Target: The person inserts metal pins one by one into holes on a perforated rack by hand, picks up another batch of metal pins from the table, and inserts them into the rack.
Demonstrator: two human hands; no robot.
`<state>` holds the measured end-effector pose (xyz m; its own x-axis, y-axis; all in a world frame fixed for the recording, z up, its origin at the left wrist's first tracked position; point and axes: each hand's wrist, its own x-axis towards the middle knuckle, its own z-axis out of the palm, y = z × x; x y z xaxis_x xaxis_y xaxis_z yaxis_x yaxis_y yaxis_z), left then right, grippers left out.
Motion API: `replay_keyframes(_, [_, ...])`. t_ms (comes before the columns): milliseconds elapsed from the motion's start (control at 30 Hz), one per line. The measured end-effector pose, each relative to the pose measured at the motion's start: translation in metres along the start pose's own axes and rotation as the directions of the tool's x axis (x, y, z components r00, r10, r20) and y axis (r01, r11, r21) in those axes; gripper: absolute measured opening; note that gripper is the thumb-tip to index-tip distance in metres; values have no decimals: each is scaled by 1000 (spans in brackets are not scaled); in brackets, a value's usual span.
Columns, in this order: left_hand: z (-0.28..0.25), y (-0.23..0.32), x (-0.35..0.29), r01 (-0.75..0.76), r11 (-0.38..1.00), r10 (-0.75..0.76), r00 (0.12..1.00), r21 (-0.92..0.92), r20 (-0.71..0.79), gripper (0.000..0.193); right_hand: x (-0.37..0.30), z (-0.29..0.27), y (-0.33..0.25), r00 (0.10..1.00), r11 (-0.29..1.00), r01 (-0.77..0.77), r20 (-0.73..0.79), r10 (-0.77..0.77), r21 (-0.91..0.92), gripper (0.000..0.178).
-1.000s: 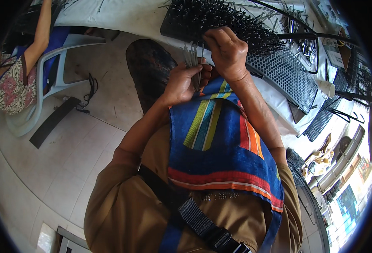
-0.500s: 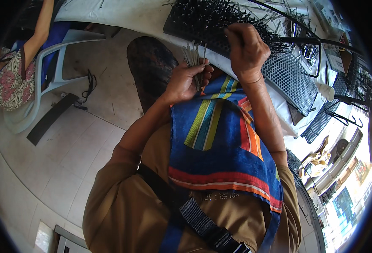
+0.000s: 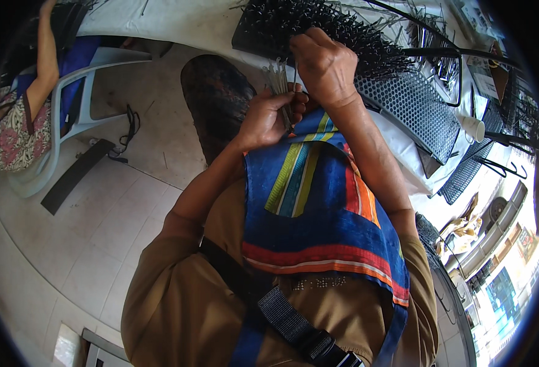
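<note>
The right hand (image 3: 326,66) has moved left, back to the thin grey rods (image 3: 277,79). Its fingers curl by one rod's tip; I can't tell if they pinch it. The left hand (image 3: 263,122) wraps around the skinny, stiff bunch. Farther right sit spiky black pieces (image 3: 337,37) and a black sheet full of little holes (image 3: 413,113).

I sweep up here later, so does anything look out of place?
Yes: a dark, slightly curved strip lies loose on the tiled floor near the white plastic chair, with a black strap-like tangle beside it. They may have been dropped.
</note>
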<state>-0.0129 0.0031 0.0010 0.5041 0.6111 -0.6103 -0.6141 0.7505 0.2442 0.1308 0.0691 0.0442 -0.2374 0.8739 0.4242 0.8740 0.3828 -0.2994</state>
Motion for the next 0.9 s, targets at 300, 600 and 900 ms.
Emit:
replay_keyframes(300, [4, 1, 1, 6, 1000, -5, 993, -12, 115, 17, -29, -13, 1, 843, 639, -532, 279, 460, 555, 15])
replay_keyframes(600, [10, 0, -1, -52, 997, 48, 996, 55, 70, 17, -29, -13, 2, 745, 410, -642, 398, 535, 648, 17])
replay_keyframes(900, [-3, 5, -1, 26, 999, -30, 995, 45, 100, 21, -26, -24, 3, 722, 48, -616, 539, 433, 787, 12])
